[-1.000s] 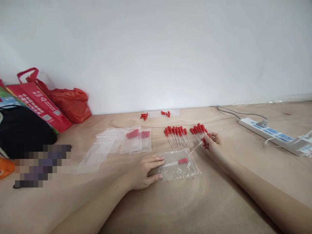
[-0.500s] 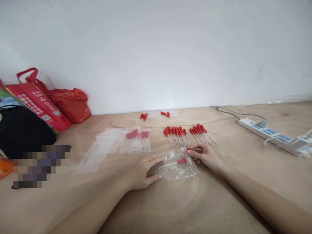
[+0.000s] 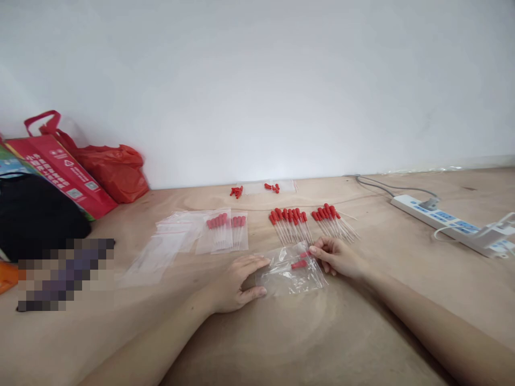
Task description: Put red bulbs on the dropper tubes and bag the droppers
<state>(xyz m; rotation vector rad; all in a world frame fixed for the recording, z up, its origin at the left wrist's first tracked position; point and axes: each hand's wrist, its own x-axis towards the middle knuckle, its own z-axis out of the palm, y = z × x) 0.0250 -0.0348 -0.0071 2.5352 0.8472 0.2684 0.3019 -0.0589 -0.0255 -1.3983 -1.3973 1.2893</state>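
A clear plastic bag lies flat on the wooden table between my hands, with a red-capped dropper inside. My left hand rests at the bag's left edge, thumb and fingers apart. At the bag's upper right, my right hand pinches the red end of a second dropper, which lies at the bag's opening. Behind the bag are two fanned groups of red-capped droppers, one in the middle and one further right. Filled bags with droppers inside lie to the left.
Flat clear bags overlap at the left. Small red caps lie near the wall. A white power strip with cables is at the right. Red bags and a black bag stand far left.
My right hand has pushed the second dropper a little further left, so more of its red end is at the bag. My left hand has stayed nearly still.
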